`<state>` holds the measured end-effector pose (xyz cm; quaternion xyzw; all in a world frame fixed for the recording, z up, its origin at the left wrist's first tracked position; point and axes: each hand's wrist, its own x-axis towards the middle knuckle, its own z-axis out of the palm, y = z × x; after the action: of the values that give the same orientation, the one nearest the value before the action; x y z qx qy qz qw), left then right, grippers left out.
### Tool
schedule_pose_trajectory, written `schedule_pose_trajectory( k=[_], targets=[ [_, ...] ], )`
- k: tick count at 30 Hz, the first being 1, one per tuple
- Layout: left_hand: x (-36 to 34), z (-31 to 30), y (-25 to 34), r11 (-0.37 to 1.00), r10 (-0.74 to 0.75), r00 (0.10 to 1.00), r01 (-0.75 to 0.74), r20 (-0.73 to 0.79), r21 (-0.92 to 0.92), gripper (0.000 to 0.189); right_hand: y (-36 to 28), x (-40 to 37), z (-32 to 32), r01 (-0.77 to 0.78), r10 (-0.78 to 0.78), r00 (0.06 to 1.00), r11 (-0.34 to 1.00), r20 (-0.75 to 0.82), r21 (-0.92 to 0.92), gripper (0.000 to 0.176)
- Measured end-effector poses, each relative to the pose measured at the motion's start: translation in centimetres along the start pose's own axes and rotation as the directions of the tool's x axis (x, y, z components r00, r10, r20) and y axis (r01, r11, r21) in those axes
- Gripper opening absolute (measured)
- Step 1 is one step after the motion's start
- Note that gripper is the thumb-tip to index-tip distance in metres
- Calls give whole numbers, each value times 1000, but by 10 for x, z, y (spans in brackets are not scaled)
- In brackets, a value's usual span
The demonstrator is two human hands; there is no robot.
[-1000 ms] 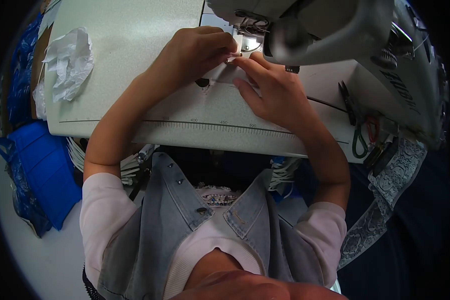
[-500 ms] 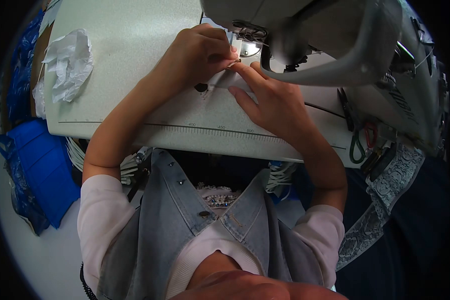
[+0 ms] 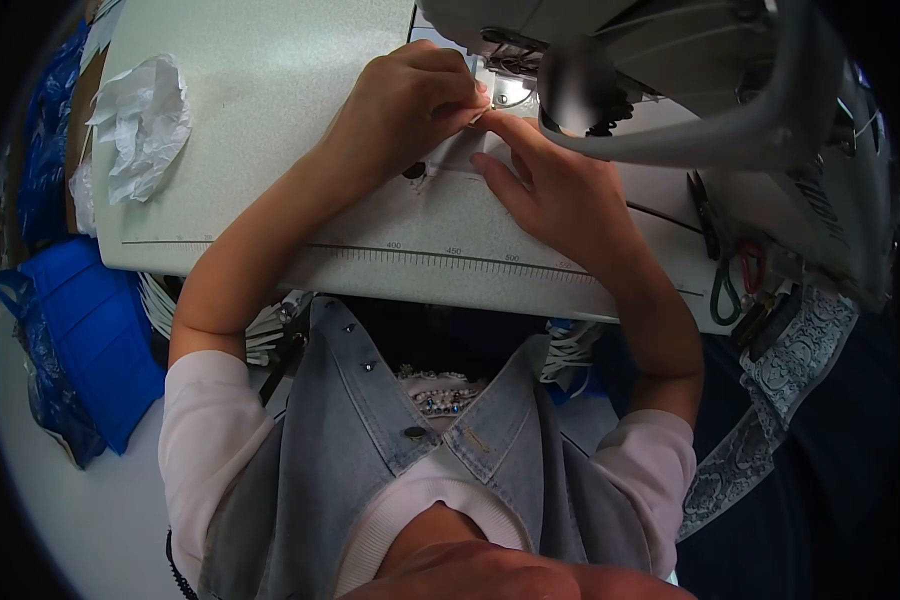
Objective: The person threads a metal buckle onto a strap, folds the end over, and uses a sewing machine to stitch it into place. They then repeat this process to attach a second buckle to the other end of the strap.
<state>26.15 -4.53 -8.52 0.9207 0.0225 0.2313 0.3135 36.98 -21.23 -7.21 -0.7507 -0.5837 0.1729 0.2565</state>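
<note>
At the sewing machine (image 3: 690,140), my left hand (image 3: 415,100) is closed, thumb and fingertips pinched on a small pale strip of cloth (image 3: 477,118) just in front of the lit needle area. Most of the strip is hidden by the fingers. My right hand (image 3: 560,185) lies palm down beside it, its index finger stretched out to touch the strip's edge and its thumb spread apart. A bright metal plate (image 3: 510,95) shows beyond the fingertips, partly covered by the machine head.
Crumpled white paper (image 3: 142,130) lies at the left of the machine table (image 3: 270,110). Dark-bladed scissors (image 3: 712,230) and green-handled scissors (image 3: 725,295) lie at the right, near patterned lace trim (image 3: 805,340). A blue bag (image 3: 90,340) hangs at the lower left.
The whole view has shifted slightly to the right. Both hands stay at the strip, with the right fingers a little more bent and close to the left fingertips.
</note>
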Motion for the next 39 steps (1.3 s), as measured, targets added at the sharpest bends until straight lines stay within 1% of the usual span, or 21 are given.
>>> schedule_pose_trajectory(
  k=[1, 4, 8, 10, 11, 13, 16, 19, 23, 26, 28, 31, 32, 34, 35, 37, 38, 39],
  targets=[
    [0, 0, 0, 1000, 11, 1000, -11, -23, 7, 14, 0, 1, 0, 24, -23, 999, 1000, -31, 16, 33],
    [-1, 2, -1, 1000, 18, 999, -18, -27, 10, 14, 4, 1, 3, 46, -45, 997, 999, -59, 26, 32],
    [0, 5, -3, 1000, 11, 999, -10, -42, 14, 13, 2, 2, 1, 35, -34, 997, 999, -74, 12, 32],
    [-1, 7, -5, 999, -35, 999, 34, -39, -23, 11, 2, 3, 0, 61, -59, 995, 998, -86, 27, 33],
    [0, 6, -4, 999, -34, 999, 33, -41, -23, 11, 3, 3, 0, 61, -59, 995, 998, -85, 25, 33],
    [0, 4, -1, 998, -33, 999, 34, -31, 46, 11, 5, 2, 2, 46, -45, 996, 999, -81, 4, 32],
    [3, 2, 0, 997, -49, 999, 50, -11, 51, 10, 6, 2, 4, 37, -37, 995, 999, -92, -2, 33],
    [2, 4, -2, 999, -28, 998, 30, -48, 38, 10, 5, 2, 2, 34, -33, 996, 999, -84, 15, 34],
    [3, 5, -4, 998, -43, 998, 45, -39, 34, 10, 7, 4, 2, 30, -29, 996, 999, -85, 13, 33],
    [2, 8, -4, 994, -66, 996, 72, -65, 81, 9, 8, 3, 3, 32, -29, 993, 999, -116, 22, 35],
    [2, 8, -3, 991, -69, 996, 75, -57, 108, 9, 9, 4, 3, 13, -14, 997, 1000, -76, -7, 37],
    [4, 8, -1, 991, -90, 994, 97, -67, 95, 9, 11, 4, 3, 23, -24, 995, 1000, -93, -11, 40],
    [4, 9, -2, 991, -88, 994, 94, -63, 92, 9, 11, 5, 3, 18, -19, 995, 1000, -95, -10, 40],
    [4, 12, -6, 995, -42, 991, 53, -131, 84, 8, 12, 5, 4, 30, -33, 995, 999, -98, -32, 40],
    [4, 13, -5, 995, -40, 991, 50, -126, 81, 8, 11, 4, 3, 24, -27, 995, 999, -100, -31, 40],
    [5, 12, -3, 993, -81, 990, 91, -119, 81, 8, 9, 6, 1, 35, -36, 993, 999, -109, -9, 31],
    [6, 11, -3, 993, -81, 990, 91, -119, 81, 8, 9, 6, 0, 34, -35, 993, 999, -109, -10, 31],
    [7, 11, -3, 989, -119, 987, 128, -110, 75, 8, 9, 6, 0, 22, -23, 995, 1000, -95, -14, 32]
  ],
)
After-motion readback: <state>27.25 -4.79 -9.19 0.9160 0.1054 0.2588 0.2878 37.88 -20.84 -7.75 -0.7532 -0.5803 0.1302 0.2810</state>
